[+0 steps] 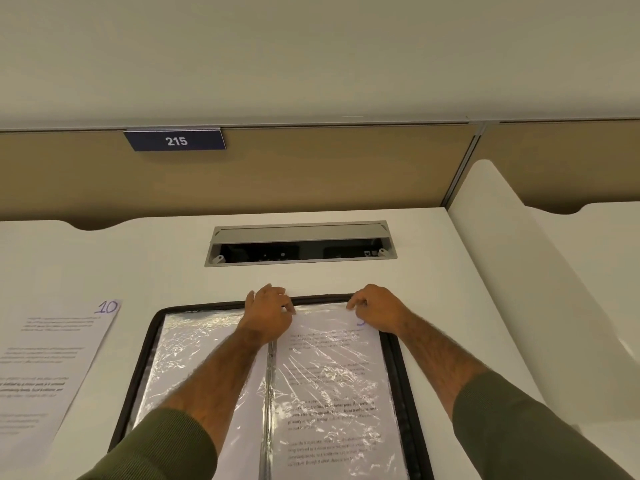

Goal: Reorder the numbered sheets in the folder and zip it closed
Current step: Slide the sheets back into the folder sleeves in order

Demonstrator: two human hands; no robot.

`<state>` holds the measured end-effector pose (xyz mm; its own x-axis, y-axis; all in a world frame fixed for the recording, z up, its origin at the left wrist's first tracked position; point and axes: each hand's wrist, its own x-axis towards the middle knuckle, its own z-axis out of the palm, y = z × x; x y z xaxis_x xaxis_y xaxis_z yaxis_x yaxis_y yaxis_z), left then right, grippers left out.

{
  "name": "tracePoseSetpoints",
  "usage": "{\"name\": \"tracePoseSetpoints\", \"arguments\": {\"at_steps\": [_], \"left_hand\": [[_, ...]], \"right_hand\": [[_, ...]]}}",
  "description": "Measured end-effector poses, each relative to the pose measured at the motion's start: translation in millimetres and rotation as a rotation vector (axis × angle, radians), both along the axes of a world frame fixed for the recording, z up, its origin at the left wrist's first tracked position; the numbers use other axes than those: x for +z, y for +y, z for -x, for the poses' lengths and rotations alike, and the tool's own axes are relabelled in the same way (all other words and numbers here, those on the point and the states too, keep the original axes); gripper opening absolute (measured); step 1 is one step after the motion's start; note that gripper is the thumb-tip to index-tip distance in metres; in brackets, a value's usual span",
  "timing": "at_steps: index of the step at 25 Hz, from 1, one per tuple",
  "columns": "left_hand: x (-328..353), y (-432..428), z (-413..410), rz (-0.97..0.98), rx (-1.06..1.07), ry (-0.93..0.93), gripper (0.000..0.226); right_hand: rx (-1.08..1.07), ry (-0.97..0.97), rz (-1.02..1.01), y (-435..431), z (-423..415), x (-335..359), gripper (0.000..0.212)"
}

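A black zip folder (149, 341) lies open on the white desk, showing two clear plastic sleeves. The right sleeve holds a printed sheet (329, 393); the left sleeve (194, 348) looks shiny and I cannot read anything in it. My left hand (268, 315) pinches the top edge of the right sleeve near the spine. At that sleeve's top right corner my right hand (375, 310) pinches the edge too, covering most of the sheet's handwritten number. A loose sheet marked 10 (52, 362) lies flat to the left of the folder.
A grey cable hatch (299, 242) stands open in the desk just beyond the folder. A tan partition with a plate reading 215 (176, 140) backs the desk. A white side divider (519, 289) rises on the right.
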<state>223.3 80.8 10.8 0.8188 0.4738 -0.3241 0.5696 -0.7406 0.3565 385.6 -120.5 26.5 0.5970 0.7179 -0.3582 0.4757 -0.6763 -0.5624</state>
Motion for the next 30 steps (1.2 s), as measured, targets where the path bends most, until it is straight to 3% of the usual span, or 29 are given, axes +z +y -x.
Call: {"name": "tracePoseSetpoints", "arguments": {"at_steps": [12,19,30], "left_hand": [[-0.9,-9.3,-11.6,0.051,-0.051,0.081,0.025],[2.8,-14.3,-9.5,-0.073,-0.08,-0.109,0.017],[1.0,-13.6,-13.2,0.01,-0.095,-0.089,0.012]], "right_hand": [[-0.015,0.029,0.084,3.3,-6.3,4.2,0.018],[-0.021,-0.015,0.044,7.8,0.0,10.2,0.02],[0.049,-0.004,0.035,16.0,5.7,10.1,0.017]]}}
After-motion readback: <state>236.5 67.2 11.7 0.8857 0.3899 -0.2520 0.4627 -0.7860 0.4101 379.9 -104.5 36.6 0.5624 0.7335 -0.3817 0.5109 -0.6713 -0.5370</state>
